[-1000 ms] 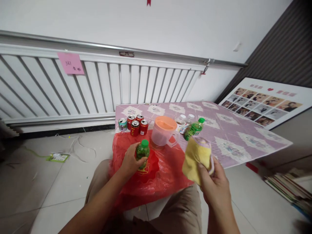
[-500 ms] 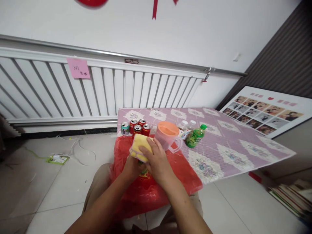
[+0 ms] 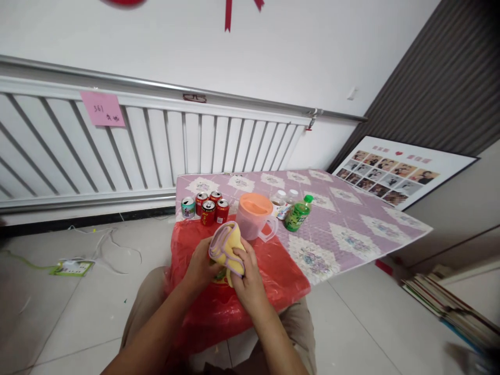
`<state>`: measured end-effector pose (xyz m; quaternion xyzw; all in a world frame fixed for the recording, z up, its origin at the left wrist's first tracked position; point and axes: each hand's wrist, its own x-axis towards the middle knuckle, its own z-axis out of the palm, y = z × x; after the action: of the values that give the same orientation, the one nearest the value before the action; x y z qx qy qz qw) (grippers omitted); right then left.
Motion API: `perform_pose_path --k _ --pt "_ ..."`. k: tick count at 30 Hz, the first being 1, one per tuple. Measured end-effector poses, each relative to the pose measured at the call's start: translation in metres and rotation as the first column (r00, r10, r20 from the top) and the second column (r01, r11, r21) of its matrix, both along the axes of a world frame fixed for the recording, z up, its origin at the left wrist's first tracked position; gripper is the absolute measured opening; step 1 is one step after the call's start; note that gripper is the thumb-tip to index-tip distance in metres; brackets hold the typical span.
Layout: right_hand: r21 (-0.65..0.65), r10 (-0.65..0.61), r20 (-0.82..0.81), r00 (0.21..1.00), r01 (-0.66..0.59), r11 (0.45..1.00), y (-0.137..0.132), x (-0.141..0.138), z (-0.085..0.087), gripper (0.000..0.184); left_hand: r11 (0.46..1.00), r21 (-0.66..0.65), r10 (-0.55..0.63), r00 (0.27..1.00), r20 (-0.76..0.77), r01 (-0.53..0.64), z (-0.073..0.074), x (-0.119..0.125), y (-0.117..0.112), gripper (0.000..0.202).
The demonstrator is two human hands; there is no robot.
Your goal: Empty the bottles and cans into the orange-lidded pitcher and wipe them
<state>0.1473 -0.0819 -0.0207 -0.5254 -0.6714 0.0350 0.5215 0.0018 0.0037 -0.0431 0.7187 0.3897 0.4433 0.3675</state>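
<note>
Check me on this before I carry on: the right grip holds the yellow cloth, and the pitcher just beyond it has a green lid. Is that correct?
Not quite: the lid is orange, not green, as the head view shows. The rest stands: the right grip holds the yellow cloth, and the pitcher is just beyond it.

White wall [image 3: 250,62], white radiator [image 3: 191,140], pale tiled floor [image 3: 91,307]
</note>
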Motion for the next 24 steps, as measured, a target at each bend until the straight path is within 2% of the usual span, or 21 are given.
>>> perform_pose_path --k 3,5,8,10,12,15,17,21,23,24 --pt "-0.114 -0.017 -0.176 0.984 -0.003 0.993 -0.008 0.006 -0.012 0.044 1.000 -0.014 -0.021 0.999 0.031 0.022 0.006 -0.002 -0.001 0.062" --pt "-0.226 -0.049 -0.332 0.942 -0.029 0.974 -0.013 0.011 -0.015 0.042 0.999 -0.035 -0.021 0.999 0.028 0.022 0.007 -0.003 -0.001 0.063" --pt "-0.356 -0.175 -0.586 0.791 -0.058 0.933 -0.018 0.016 -0.009 0.041 0.997 -0.068 -0.034 0.999 0.026 0.035 0.005 -0.006 0.000 0.066" --pt "-0.369 -0.270 -0.693 0.669 -0.008 0.929 -0.018 0.017 0.002 0.046 0.994 -0.086 -0.062 0.998 0.031 0.064 0.005 -0.009 0.001 0.076" --pt "-0.342 -0.290 -0.740 0.607 0.032 0.939 -0.014 0.015 0.016 0.052 0.989 -0.102 -0.108 0.993 0.039 0.111 0.005 -0.013 0.002 0.088" --pt "-0.281 -0.209 -0.742 0.637 -0.012 0.960 -0.005 0.006 0.031 0.053 0.972 -0.121 -0.195 0.979 0.057 0.200 0.004 -0.019 0.005 0.095" --pt "-0.250 -0.158 -0.715 0.681 -0.039 0.967 0.002 -0.002 0.032 0.051 0.953 -0.140 -0.259 0.962 0.082 0.268 0.003 -0.021 0.009 0.094" --pt "-0.230 -0.144 -0.610 0.779 0.000 0.973 0.011 -0.014 0.013 0.049 0.903 -0.169 -0.366 0.912 0.184 0.396 0.001 -0.018 0.012 0.081" --pt "-0.231 -0.164 -0.557 0.814 0.037 0.972 0.011 -0.016 0.003 0.048 0.904 -0.166 -0.355 0.908 0.221 0.394 0.000 -0.014 0.009 0.075" --pt "-0.236 -0.172 -0.543 0.822 0.047 0.971 0.011 -0.016 -0.001 0.049 0.921 -0.159 -0.317 0.923 0.220 0.355 -0.001 -0.012 0.008 0.073"
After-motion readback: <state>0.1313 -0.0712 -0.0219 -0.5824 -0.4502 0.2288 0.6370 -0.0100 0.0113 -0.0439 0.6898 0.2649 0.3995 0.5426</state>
